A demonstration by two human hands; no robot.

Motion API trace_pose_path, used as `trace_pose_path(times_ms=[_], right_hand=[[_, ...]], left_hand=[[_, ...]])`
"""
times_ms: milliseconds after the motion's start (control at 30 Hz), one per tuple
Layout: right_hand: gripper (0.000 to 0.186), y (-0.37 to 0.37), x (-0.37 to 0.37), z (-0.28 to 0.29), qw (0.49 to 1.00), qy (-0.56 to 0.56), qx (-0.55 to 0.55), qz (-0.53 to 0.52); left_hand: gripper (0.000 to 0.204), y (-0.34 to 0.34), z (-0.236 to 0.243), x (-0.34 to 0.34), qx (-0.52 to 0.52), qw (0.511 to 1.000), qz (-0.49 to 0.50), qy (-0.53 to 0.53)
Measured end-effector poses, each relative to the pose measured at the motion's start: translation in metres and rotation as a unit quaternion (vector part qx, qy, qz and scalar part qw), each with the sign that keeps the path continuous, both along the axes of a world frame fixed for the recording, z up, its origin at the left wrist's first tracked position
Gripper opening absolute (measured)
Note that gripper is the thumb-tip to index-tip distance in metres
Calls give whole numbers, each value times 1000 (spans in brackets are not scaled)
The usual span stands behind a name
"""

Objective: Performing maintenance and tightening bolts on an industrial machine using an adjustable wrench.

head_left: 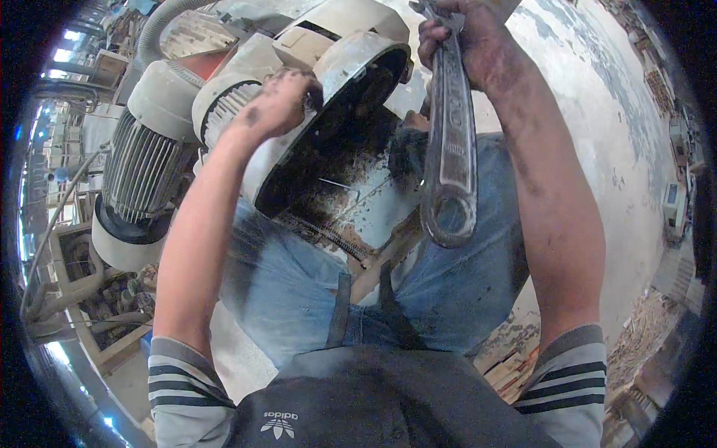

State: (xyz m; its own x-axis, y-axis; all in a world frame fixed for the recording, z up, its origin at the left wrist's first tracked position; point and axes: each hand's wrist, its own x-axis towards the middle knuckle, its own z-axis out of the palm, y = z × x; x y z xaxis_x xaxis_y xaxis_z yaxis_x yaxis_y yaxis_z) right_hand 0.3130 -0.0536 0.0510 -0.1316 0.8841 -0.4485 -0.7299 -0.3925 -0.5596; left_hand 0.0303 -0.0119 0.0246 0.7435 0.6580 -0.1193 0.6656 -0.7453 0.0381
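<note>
A large metal adjustable wrench [452, 123] hangs handle-down from my right hand [478, 41], whose sooty fingers are wrapped round its upper part near the jaw. The handle's holed end points back toward my thigh. My left hand [282, 103] is at the rim of a light-coloured machine housing [360, 54]. Its blackened fingers are curled in, and what they grip, if anything, is hidden. The housing opens toward me, its inside dark and greasy. Below the opening, a coil spring [328, 235] lies on a stained, pale surface between my legs.
Two finned electric motors stand at the left, the bigger motor [142, 160] beside my left forearm. A grey corrugated hose [153, 33] curves above them. A wooden crate [112, 351] with hoses is lower left. Wood scraps [642, 328] lie at the right on the worn floor [590, 149].
</note>
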Motion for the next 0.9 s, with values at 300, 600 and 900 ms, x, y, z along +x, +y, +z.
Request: trace_pose_path(times_ms=[300, 600, 900], right_hand=[[9, -20, -10, 36, 996, 44, 68, -40], [7, -20, -5, 33, 982, -2, -9, -190], [7, -17, -7, 30, 983, 7, 0, -183]], left_hand=[[28, -8, 42, 12, -183, 973, 51, -133], [47, -3, 46, 16, -223, 953, 59, -194], [54, 32, 29, 6, -236, 945, 124, -188]])
